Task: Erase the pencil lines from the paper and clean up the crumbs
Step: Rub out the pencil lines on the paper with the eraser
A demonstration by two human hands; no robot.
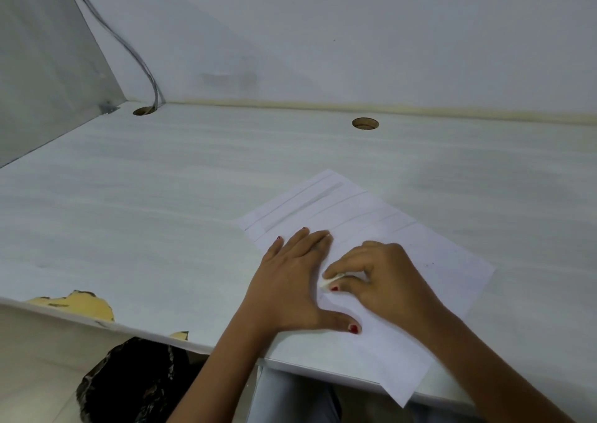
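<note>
A white sheet of paper (420, 261) lies tilted on the pale desk, its near corner hanging over the front edge. Several grey pencil lines (326, 207) run across its far half. My left hand (290, 280) lies flat on the paper's left part, fingers straight and thumb spread toward me. My right hand (381, 280) pinches a small white eraser (329, 281) between thumb and fingers and holds it against the paper, just right of the left hand. A few tiny dark specks (429, 265) sit on the paper to the right.
The desk (161, 212) has two round cable holes at the back (365, 123) (144, 111), with grey cables (142, 64) running down into the left one. Walls close off the back and left. The front edge is chipped at the left (84, 306). A dark patterned cloth (135, 387) lies below.
</note>
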